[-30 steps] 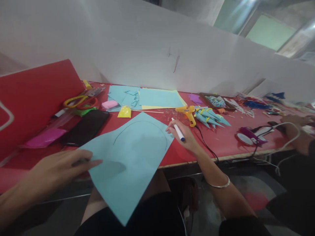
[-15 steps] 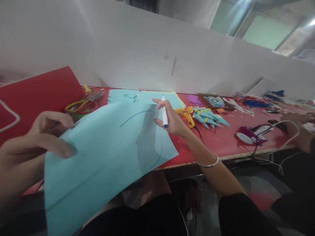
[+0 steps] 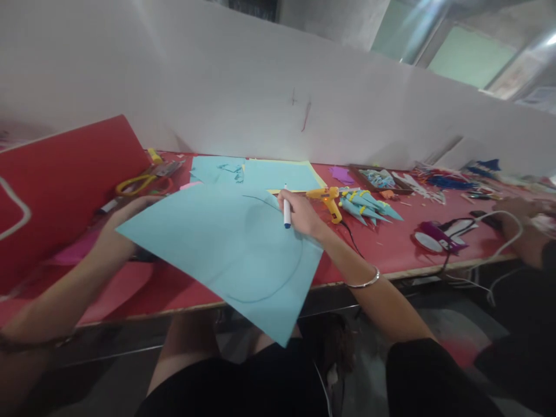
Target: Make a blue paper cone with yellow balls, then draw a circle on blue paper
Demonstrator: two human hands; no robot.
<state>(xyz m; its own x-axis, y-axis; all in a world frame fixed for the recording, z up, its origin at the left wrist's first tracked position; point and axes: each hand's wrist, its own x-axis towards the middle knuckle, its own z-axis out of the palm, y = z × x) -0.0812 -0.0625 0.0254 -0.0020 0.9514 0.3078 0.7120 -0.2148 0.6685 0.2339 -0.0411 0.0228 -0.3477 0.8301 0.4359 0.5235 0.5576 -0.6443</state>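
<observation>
A light blue sheet (image 3: 208,243) with a curved pen line drawn on it lies tilted in front of me, one corner hanging past the table's front edge. At its left edge, my left hand (image 3: 128,226) is closed on the sheet, with most of its fingers hidden behind it. My right hand (image 3: 304,217) is at the sheet's right side, closed around a white marker (image 3: 286,211) with a blue end pointing down toward me. Its fingertips are by the sheet's upper right edge.
On the red table (image 3: 377,255) are a yellow glue gun (image 3: 328,201), blue paper cones (image 3: 367,205), yellow-handled scissors (image 3: 136,184), more blue sheets (image 3: 278,174), a tray of scraps (image 3: 382,179) and a purple tape roll (image 3: 436,237). Another person's hand (image 3: 516,211) is at far right.
The blue sheet has turned, so its lower left part has swung up and a corner now points toward me. My left hand has moved away from me, behind the sheet's edge. The marker stays in my right hand.
</observation>
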